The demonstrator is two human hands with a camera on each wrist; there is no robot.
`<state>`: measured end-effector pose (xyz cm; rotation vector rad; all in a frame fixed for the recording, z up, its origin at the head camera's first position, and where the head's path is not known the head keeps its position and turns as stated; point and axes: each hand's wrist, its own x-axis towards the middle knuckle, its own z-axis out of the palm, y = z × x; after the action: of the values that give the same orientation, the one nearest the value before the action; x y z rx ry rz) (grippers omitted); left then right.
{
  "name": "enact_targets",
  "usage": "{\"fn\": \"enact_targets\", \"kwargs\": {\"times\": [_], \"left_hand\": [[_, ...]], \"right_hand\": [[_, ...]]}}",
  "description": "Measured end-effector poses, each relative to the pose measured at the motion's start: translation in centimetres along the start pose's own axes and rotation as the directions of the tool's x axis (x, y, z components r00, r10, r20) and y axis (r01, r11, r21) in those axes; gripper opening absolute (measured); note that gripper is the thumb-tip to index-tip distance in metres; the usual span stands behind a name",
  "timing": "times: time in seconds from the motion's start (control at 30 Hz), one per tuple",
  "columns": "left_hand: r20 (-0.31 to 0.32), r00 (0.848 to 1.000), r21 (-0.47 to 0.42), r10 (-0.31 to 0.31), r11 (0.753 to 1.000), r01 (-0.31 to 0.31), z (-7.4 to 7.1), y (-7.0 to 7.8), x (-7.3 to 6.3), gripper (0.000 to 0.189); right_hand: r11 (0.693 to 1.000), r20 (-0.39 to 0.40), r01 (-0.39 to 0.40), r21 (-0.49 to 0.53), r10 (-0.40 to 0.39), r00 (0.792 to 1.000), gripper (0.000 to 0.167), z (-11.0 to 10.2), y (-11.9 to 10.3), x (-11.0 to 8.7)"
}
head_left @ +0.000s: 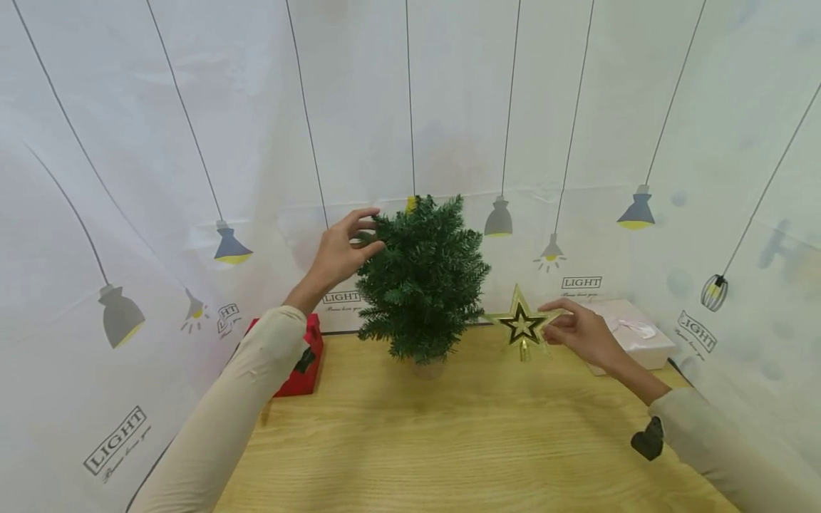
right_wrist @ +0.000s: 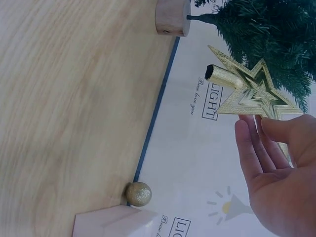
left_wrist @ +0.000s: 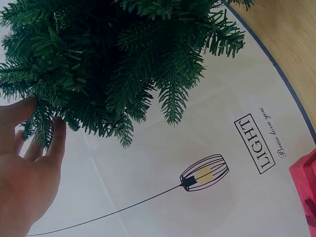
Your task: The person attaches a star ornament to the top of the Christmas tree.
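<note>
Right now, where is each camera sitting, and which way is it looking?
Head: worn on the head, facing forward and down at the tree; left hand, right hand and sleeves show.
Left wrist: on that wrist, facing the tree; left hand shows.
Right wrist: on that wrist, facing the gold star; right hand shows.
Head and right wrist both show the star.
</note>
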<state>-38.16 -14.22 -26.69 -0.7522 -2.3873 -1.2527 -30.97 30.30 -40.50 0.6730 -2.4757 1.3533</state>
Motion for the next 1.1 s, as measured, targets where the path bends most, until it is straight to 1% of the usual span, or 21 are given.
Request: {"fn": "enact_targets", "kwargs": {"times": [0.13, 0.3, 0.4, 0.53, 0.63, 0.77, 1.1], "left_hand": [[0.004, 1.000, 0.001, 0.001, 1.000, -0.001, 0.0, 0.1, -0.1, 0.061], [0.009, 1.000, 0.007, 0.000, 1.000, 0.000, 0.0, -0.2, 0.0, 0.062], [0.009, 1.000, 0.011, -0.004, 1.000, 0.004, 0.0, -0.3, 0.0, 0.061], [0.004, 1.000, 0.015, 0.000, 1.000, 0.000, 0.0, -0.3, 0.1, 0.061], [0.001, 1.000, 0.015, 0.005, 1.000, -0.005, 0.0, -0.3, 0.0, 0.061], [0.004, 1.000, 0.010, 0.004, 1.000, -0.004, 0.0, -0.3, -0.1, 0.061], [0.004, 1.000, 0.008, 0.004, 1.000, -0.004, 0.1, -0.2, -0.1, 0.061]], "right_hand": [[0.999, -0.001, -0.026, 0.040, 0.026, 1.000, 0.038, -0.8, -0.2, 0.3], [0.999, -0.006, -0.026, 0.035, 0.026, 1.000, 0.037, -1.6, -0.8, 0.7], [1.000, -0.011, -0.028, 0.000, 0.028, 1.000, 0.037, -2.1, -1.5, 0.9], [0.998, -0.030, -0.003, -0.061, 0.001, 1.000, 0.036, -2.7, -2.3, 1.4], [0.999, -0.038, 0.020, -0.049, -0.022, 0.999, 0.036, -3.2, -2.7, 2.0], [1.000, -0.047, 0.025, -0.017, -0.026, 0.999, 0.037, -3.8, -3.2, 2.7], [1.000, -0.085, 0.018, -0.025, -0.020, 0.996, 0.036, -4.9, -5.2, 4.1]]}}
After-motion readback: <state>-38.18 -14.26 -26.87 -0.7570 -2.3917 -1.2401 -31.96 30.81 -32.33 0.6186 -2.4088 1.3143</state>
